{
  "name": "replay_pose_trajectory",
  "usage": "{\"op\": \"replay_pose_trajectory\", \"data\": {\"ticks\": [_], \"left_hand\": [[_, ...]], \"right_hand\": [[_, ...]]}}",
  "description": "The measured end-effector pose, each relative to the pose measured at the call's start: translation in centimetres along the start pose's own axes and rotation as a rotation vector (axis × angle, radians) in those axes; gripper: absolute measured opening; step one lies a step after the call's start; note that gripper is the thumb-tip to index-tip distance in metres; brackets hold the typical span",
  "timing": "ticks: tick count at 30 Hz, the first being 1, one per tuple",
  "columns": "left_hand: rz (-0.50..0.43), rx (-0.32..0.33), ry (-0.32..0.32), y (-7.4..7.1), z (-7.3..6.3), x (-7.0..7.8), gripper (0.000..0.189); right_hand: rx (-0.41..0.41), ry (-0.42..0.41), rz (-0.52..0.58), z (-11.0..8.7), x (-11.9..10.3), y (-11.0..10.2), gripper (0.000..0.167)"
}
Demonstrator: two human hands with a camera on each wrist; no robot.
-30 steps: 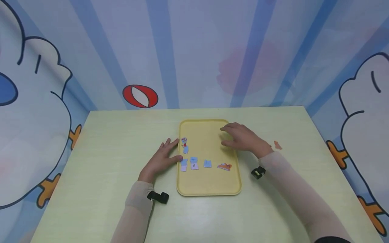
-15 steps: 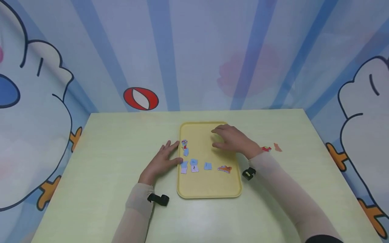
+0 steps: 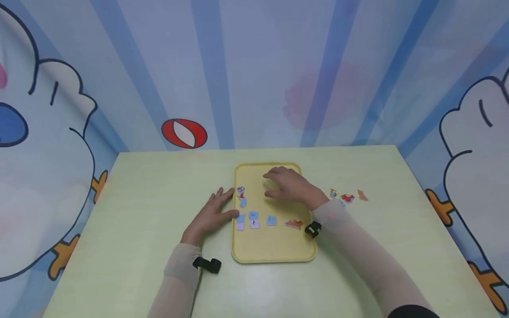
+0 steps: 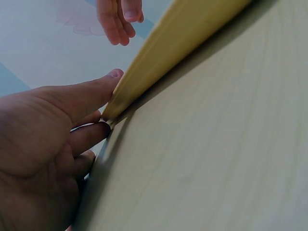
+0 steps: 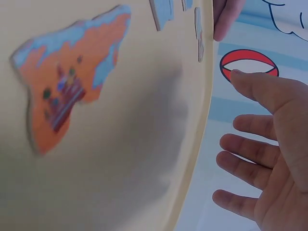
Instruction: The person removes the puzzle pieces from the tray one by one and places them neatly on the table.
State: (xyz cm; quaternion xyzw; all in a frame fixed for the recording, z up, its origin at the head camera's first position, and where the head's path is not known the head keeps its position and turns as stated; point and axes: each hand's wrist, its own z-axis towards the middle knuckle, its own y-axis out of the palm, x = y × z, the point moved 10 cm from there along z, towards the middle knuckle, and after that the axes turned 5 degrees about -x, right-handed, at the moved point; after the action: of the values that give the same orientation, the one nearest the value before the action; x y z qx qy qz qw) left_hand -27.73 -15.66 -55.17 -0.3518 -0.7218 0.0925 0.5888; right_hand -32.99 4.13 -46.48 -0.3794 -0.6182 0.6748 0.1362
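Yellow and shallow, the tray [image 3: 274, 249] bears several picture pieces [image 3: 293, 225], but loose pieces [image 3: 347, 198] on the table [image 3: 159, 181] to its right suggest unfinished work, as the left hand [image 3: 212, 214], fingers spread, touches the tray and the wide, empty right hand [image 3: 293, 186] hovers above.

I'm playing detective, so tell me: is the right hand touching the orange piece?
Apart. The right wrist view shows bare tray between the orange piece and the right hand.

orange piece [image 5: 72, 82]: blurred, right wrist | tray [image 4: 166, 50]: cut off, left wrist
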Motion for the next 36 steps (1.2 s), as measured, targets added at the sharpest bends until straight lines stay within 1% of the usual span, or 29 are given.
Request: {"op": "replay_pose_trajectory", "data": {"ticks": [4,6,11,17,25,30,36], "left_hand": [[-0.001,0.002,-0.006,0.0,0.1,-0.2,0.082],[0.004,0.005,0.002,0.0,0.0,-0.1,0.082],[0.004,0.003,-0.001,0.0,-0.2,0.0,0.081],[0.009,0.005,0.003,-0.1,-0.2,-0.1,0.081],[0.010,-0.002,0.003,-0.1,-0.1,0.0,0.082],[0.015,-0.004,0.006,-0.1,0.0,-0.1,0.082],[0.019,-0.006,0.014,0.0,0.0,0.0,0.081]], "right_hand": [[-0.015,-0.003,-0.001,0.6,-0.8,0.4,0.057],[-0.027,0.002,-0.006,1.0,-1.1,0.6,0.057],[-0.060,0.018,-0.006,1.9,-1.7,1.5,0.058],[-0.086,0.001,0.003,3.0,-2.5,2.3,0.060],[-0.093,-0.014,-0.003,3.7,-3.2,2.9,0.059],[-0.116,-0.004,0.012,4.2,-3.5,3.5,0.059],[-0.137,-0.004,-0.026,4.7,-3.8,4.2,0.056]]}}
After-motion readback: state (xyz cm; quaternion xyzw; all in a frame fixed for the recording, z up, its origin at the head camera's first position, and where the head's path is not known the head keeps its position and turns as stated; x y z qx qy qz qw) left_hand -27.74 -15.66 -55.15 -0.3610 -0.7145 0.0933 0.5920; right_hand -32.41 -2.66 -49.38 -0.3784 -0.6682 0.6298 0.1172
